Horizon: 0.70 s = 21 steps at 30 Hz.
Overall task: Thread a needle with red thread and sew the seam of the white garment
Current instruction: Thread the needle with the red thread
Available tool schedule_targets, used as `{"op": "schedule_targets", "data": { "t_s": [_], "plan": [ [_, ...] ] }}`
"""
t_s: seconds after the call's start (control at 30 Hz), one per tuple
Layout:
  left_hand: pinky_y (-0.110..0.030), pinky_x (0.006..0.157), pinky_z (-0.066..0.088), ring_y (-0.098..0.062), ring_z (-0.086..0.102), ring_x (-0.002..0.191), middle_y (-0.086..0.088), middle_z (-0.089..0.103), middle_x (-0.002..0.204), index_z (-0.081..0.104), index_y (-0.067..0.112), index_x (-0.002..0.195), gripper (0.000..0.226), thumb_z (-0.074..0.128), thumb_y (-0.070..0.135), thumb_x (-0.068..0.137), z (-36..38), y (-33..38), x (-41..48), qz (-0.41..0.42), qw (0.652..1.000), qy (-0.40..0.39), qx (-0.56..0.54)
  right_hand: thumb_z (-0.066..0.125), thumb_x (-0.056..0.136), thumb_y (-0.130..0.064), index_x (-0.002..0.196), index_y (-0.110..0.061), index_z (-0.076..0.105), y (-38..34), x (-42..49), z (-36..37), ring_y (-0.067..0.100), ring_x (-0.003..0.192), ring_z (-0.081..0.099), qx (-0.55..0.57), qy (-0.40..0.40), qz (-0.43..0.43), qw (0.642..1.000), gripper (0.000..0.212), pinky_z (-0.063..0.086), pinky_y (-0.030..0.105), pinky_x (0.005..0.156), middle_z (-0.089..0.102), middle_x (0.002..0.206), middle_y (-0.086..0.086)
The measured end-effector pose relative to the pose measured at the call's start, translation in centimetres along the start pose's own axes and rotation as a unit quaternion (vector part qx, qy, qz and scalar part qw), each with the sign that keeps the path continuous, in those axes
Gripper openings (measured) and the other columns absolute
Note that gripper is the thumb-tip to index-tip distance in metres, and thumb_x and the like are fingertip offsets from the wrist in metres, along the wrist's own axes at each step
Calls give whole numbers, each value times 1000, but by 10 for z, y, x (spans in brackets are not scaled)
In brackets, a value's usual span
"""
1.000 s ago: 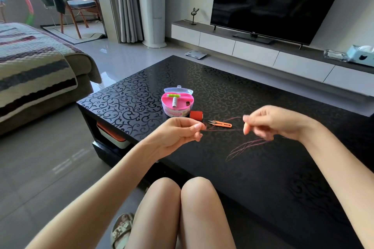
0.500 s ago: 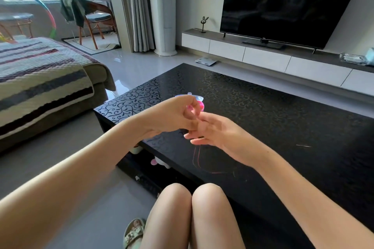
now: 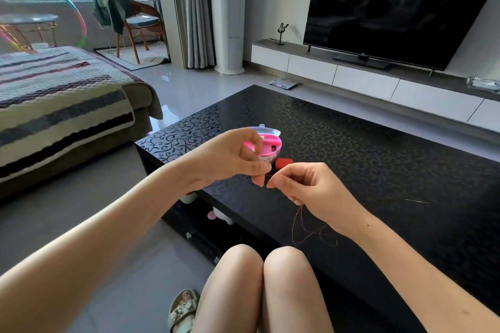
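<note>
Head view: just in front of the round pink plastic sewing box (image 3: pixel 271 143) on the glossy black patterned bench (image 3: pixel 351 143), the left hand (image 3: pixel 235 159) and right hand (image 3: pixel 311 189) each pinch the thin red thread (image 3: pixel 298 220). A thin silver needle (image 3: pixel 416 200) lies well right of the box.

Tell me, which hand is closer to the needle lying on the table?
Right. The right hand is left of the needle; the left hand lies even farther left.

readable text: none | television (image 3: pixel 392 8) logo: too small to read | pink sewing box (image 3: pixel 271 144) label: blurred
</note>
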<state>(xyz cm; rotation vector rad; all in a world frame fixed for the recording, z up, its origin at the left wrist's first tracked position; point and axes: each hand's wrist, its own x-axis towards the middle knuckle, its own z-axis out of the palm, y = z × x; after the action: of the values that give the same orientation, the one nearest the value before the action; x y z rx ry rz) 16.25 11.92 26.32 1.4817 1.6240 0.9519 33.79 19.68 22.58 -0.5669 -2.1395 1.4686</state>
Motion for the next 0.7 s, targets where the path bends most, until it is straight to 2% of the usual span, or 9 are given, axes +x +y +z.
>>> {"op": "schedule_targets", "data": {
  "t_s": [0.13, 0.23, 0.33, 0.43, 0.53, 0.7],
  "plan": [
    [-9, 74, 47, -9, 69, 71, -2, 74, 71, 55, 10, 93, 9, 62, 15, 91, 0, -1, -4, -2, 999, -22, -32, 62, 89, -9, 75, -15, 74, -3, -1, -1, 10, 50, 34, 40, 4, 6, 999, 19, 26, 24, 50, 47, 55, 4],
    [-22, 84, 54, -19, 71, 85, -4, 76, 86, 60, 10, 104, 20, 50, 26, 96, -4, -5, -6, -13, 998, -11, -53, 62, 88, -6, 72, -12, 73, -6, -3, -5, 9, 48, 33, 49, 2, -1, 999, 21, 27, 20, 48, 44, 51, 1],
    [-29, 92, 52, -12, 68, 85, 8, 75, 89, 67, 26, 95, 23, 45, 32, 97, -12, -13, -6, -17, 999, 37, -33, 61, 88, -3, 71, -7, 71, -9, -3, -10, 8, 47, 35, 55, 1, -7, 998, 20, 28, 17, 48, 45, 49, -3],
    [-22, 89, 50, -4, 64, 81, 16, 73, 82, 71, 30, 87, 27, 46, 32, 97, -16, -15, -8, -18, 998, 63, -11, 61, 86, -3, 72, -5, 69, -13, -3, -15, 7, 47, 35, 57, 0, -8, 998, 16, 30, 16, 48, 47, 48, -7],
    [-10, 82, 48, 3, 64, 80, 19, 73, 83, 72, 34, 84, 27, 48, 36, 95, -14, -10, -11, -8, 998, 48, 33, 67, 81, -14, 70, -5, 70, -16, -3, -19, 8, 47, 34, 71, -11, -7, 997, 14, 29, 18, 48, 46, 49, -4],
    [-12, 89, 43, 5, 62, 88, 16, 73, 91, 72, 34, 91, 27, 49, 46, 86, -4, -5, -13, 26, 998, 3, 49, 63, 76, -16, 66, -5, 71, -21, -2, -24, 11, 46, 30, 113, -22, 14, 993, 15, 26, 21, 48, 38, 47, 0]
  ]
}}
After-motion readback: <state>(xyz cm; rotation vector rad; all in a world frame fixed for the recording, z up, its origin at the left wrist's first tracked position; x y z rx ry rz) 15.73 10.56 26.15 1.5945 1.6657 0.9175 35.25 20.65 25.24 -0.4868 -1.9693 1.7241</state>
